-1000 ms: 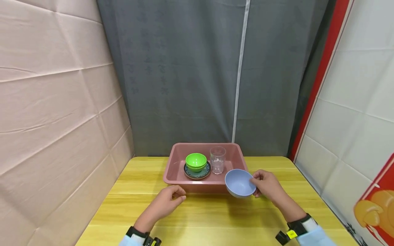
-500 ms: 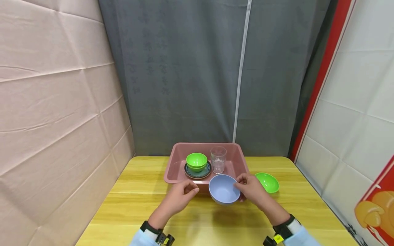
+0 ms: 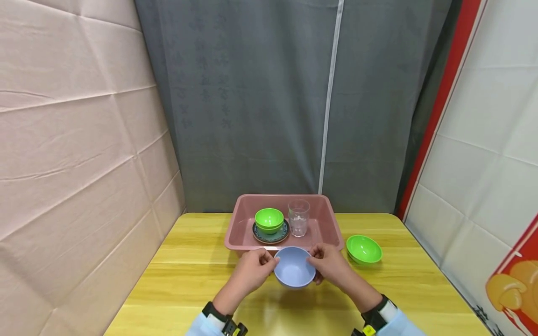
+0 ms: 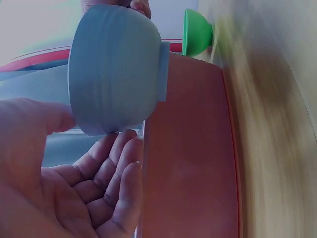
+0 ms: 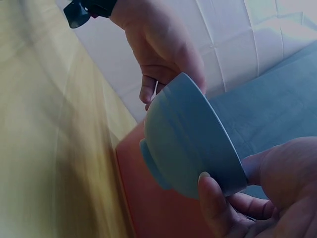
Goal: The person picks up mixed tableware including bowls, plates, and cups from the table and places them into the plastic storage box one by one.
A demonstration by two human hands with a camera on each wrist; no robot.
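Observation:
A light blue bowl [image 3: 294, 267] is held above the table in front of the pink basin, its mouth facing up. My right hand [image 3: 329, 265] pinches its right rim, thumb on the rim and fingers against the outer wall, as the right wrist view [image 5: 277, 193] shows. At the left rim, my left hand [image 3: 252, 269] has its thumb on the edge and its fingertips touching the bowl's side [image 4: 114, 74]. The bowl's foot ring [image 5: 154, 166] shows in the right wrist view.
Behind the bowl stands the pink basin [image 3: 336, 233]. Inside it, stacked green bowls [image 3: 269, 219] sit on dark patterned plates [image 3: 282, 233], beside a clear glass [image 3: 299, 219]. Another green bowl [image 3: 364, 249] stands on the wooden table [image 3: 176, 280] to the right. A grey curtain [image 3: 252, 116] hangs behind.
My right hand has carried the blue bowl leftward and nearer to me, uncovering the green bowl on the right. My left hand has moved right and taken hold of the blue bowl's rim.

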